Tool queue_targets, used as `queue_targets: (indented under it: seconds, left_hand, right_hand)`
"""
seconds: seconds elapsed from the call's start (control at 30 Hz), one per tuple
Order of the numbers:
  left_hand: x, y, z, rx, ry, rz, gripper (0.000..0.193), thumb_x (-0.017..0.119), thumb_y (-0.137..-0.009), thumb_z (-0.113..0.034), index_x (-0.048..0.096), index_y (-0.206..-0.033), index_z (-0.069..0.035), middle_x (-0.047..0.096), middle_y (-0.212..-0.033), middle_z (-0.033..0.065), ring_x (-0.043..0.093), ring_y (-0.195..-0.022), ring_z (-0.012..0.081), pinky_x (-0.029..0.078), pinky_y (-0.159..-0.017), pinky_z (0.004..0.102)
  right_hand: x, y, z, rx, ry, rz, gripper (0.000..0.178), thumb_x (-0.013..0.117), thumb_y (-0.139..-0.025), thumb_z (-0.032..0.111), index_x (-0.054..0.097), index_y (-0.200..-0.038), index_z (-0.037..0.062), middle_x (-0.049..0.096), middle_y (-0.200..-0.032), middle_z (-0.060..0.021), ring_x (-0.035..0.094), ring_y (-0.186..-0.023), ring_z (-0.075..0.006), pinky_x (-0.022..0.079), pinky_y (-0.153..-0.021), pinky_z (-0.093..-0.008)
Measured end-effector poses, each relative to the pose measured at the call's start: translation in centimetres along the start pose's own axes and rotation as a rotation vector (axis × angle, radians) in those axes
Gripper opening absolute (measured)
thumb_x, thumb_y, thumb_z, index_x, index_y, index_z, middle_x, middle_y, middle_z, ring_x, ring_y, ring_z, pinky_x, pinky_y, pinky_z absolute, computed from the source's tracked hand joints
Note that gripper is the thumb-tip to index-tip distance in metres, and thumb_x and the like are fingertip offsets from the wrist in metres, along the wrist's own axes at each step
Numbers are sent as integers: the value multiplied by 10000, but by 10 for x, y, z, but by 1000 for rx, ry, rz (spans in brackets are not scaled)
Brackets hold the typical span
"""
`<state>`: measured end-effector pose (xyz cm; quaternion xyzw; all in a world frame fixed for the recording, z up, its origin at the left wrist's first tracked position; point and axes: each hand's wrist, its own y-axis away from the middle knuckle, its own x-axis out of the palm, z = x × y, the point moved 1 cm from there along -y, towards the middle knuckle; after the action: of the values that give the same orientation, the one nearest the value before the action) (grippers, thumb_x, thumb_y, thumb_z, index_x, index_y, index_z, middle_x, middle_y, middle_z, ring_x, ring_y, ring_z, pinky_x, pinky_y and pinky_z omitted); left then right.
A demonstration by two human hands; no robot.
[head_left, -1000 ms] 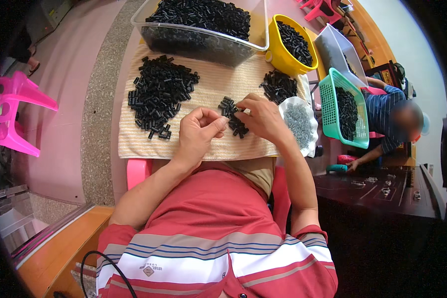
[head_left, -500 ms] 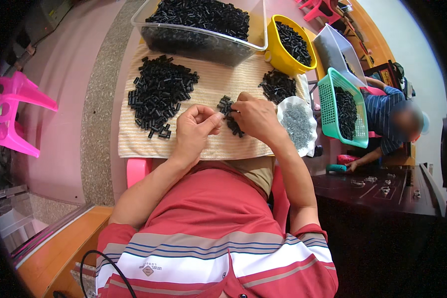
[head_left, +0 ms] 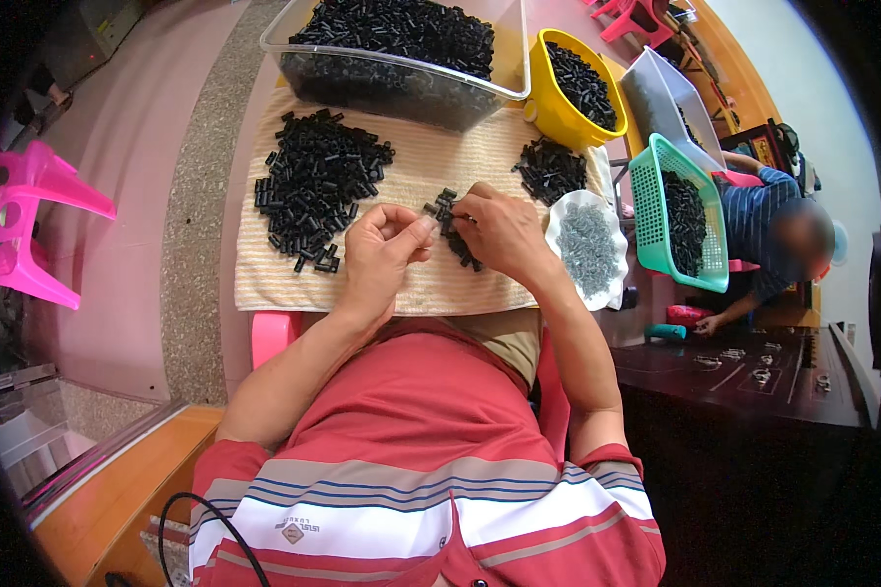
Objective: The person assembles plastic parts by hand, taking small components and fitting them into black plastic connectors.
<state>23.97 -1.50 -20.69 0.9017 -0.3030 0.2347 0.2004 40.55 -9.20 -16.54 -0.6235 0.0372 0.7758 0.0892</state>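
Over the front of a striped towel (head_left: 421, 291), my left hand (head_left: 377, 262) is closed in a pinch, thumb against fingers. Whatever is between its fingertips is too small to make out. My right hand (head_left: 509, 235) reaches down with bent, closed fingers at a small heap of short black tubes (head_left: 442, 203), partly covering it. What its fingertips grip is hidden. Left of both hands spreads a larger pile of black tubes (head_left: 318, 186). Beyond the right hand lies another black pile (head_left: 548, 168). Close to the right wrist stands a white wavy-edged dish (head_left: 614, 293) of small clear pieces.
A clear plastic bin (head_left: 392, 83) of black tubes fills the far side. To its right stand a yellow tub (head_left: 543, 103), a white bin (head_left: 661, 93) and a green basket (head_left: 648, 210). Another person (head_left: 754, 220) sits at the right. A pink stool (head_left: 39, 220) is at left.
Both hands stay nearly in place, with only slight finger movement. The whole view has shifted slightly. At the right, the other person's hand has moved away from the turquoise object.
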Motion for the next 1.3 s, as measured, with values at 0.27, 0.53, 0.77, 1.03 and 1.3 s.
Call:
queue_targets:
  seconds: [0.27,0.53,0.77,1.03,1.3]
  left_hand:
    - [-6,-4,4,-8,49,-47,151,715,-880,-66,584,-955,-65,636,-846,19,623,-731,92,526,-636,226]
    - [-5,-3,-6,52,142,-127,149,704,-890,-68,565,-941,-54,631,-814,20,613,-705,88,526,-636,233]
    - [-10,-5,-7,64,175,-127,137,675,-907,-46,561,-977,-75,642,-881,22,625,-739,86,539,-672,227]
    - [-7,-4,-9,61,176,-159,158,710,-887,-73,563,-947,-74,626,-813,3,604,-700,78,516,-636,232]
    - [-8,-6,-2,122,0,-70,167,708,-891,-75,594,-1012,-61,656,-900,11,620,-770,80,533,-705,238]
  right_hand:
    - [0,-2,2,-44,15,20,187,666,-859,204,700,-1004,91,644,-979,-78,666,-840,-309,518,-724,-412]
    - [-1,2,-1,-41,-93,-48,135,691,-837,177,685,-924,73,639,-952,-85,658,-810,-308,510,-720,-408]
    - [-10,-3,6,-56,-153,-29,163,696,-831,172,698,-955,67,637,-960,-101,654,-855,-311,506,-753,-410]
    - [4,-23,20,13,54,136,205,664,-840,201,705,-982,59,633,-964,-130,659,-880,-330,511,-767,-421]
    - [-6,-7,28,-15,-242,-166,158,720,-810,144,675,-918,37,650,-905,-126,673,-795,-307,529,-700,-385]
